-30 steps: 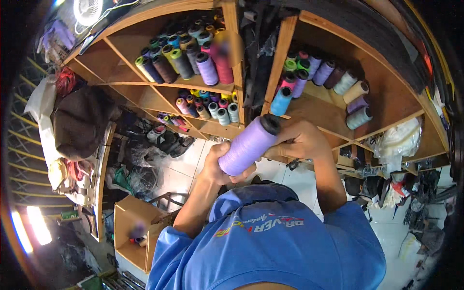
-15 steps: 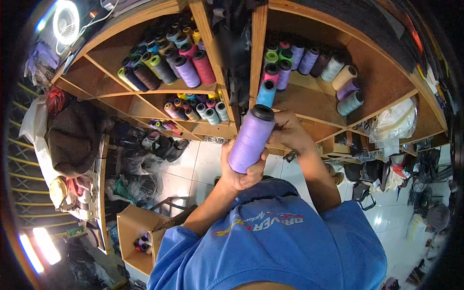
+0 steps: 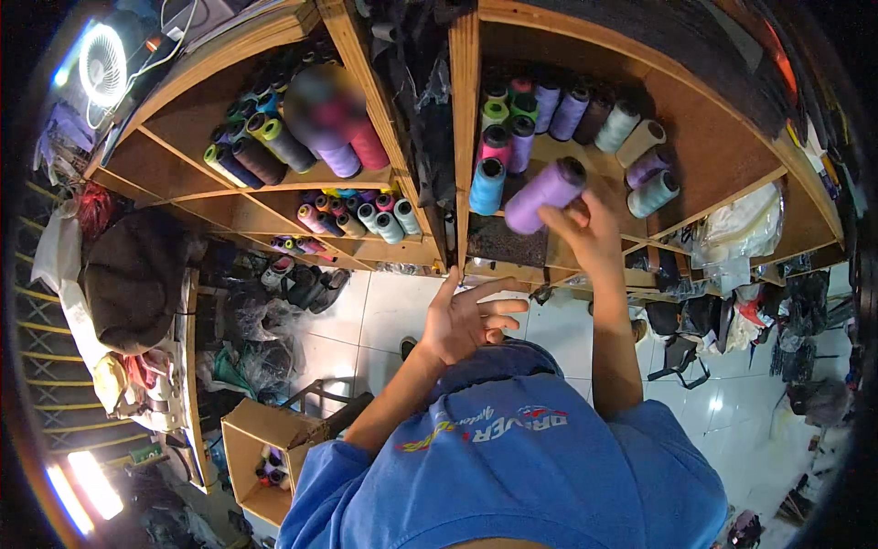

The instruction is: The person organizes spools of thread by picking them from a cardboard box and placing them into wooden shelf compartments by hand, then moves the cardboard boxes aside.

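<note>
Purple thread cone: held tilted in the right hand, at the front edge of the right-hand shelf, just right of the cyan cone; its black top points up and to the right. Whether its lower end touches the wood, I cannot tell.
Right-hand shelf: wooden, its broad upper compartment carrying thread cones along the left edge, across the back and toward the right corner.
Left-hand shelf: also wooden; cones crowd the right edge of its upper compartment, partly blurred, and more stand at the right end of the compartment below.
Blue shirt: on the person, filling the lower middle.
Cardboard box: open, beside the person's left arm.
Left hand: fingers spread apart, below the shelves' front edges, well apart from the purple thread cone.
Right hand: fingers closed on the purple thread cone, gripping it near its black-topped end.
Cyan cone: upright at the compartment's front left corner, a pink cone just behind it.
Pale teal cone: tilted, near the front right corner.
Spools: inside the cardboard box, too small to tell one by one.
</note>
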A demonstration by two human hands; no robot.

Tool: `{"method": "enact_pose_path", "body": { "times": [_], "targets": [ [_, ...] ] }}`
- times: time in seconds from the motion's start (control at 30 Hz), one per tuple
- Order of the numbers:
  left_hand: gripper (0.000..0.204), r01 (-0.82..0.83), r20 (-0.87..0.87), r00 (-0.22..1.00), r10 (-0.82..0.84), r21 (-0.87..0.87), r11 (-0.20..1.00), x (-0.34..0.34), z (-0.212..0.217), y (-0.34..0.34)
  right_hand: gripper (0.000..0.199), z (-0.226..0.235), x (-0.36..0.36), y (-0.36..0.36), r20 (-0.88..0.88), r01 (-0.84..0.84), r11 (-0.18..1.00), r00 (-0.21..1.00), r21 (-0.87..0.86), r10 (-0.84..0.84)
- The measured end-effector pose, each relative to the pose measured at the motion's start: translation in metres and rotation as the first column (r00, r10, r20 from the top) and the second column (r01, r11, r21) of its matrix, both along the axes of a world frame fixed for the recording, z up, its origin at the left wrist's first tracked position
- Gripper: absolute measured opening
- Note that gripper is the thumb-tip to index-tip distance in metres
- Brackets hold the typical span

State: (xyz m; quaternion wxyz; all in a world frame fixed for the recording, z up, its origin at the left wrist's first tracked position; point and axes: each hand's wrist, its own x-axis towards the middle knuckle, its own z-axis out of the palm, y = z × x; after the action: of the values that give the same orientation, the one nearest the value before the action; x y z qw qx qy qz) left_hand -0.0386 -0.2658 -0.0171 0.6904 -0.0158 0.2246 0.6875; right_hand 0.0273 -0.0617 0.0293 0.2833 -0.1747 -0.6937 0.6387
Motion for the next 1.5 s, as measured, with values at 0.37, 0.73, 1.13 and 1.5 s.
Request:
{"method": "enact_pose_path", "body": {
  "times": [0.37, 0.73, 1.13, 1.5],
  "targets": [
    [0.032, -0.441, -0.557, 0.773, 0.304, -0.127, 0.889, -0.021, -0.016, 0.012, 0.051, -0.048, -0.048, 0.025, 0.191, 0.116, 0.838, 0.949, 0.533, -0.252],
    [0.028, -0.464, -0.528, 0.788, 0.316, -0.174, 0.868, -0.019, -0.034, -0.002, 0.044, -0.037, -0.045, 0.018, 0.300, 0.020, 0.804, 0.922, 0.595, -0.245],
    [0.031, -0.605, -0.521, 0.750, 0.409, -0.288, 0.742, -0.013, -0.073, -0.065, 0.043, -0.044, -0.039, 0.012, 0.212, 0.063, 0.827, 0.953, 0.559, -0.217],
    [0.029, -0.713, -0.513, 0.691, 0.510, -0.363, 0.600, -0.008, -0.080, -0.109, 0.044, -0.044, -0.012, -0.003, 0.178, 0.188, 0.879, 0.940, 0.438, -0.290]
  ]
}}
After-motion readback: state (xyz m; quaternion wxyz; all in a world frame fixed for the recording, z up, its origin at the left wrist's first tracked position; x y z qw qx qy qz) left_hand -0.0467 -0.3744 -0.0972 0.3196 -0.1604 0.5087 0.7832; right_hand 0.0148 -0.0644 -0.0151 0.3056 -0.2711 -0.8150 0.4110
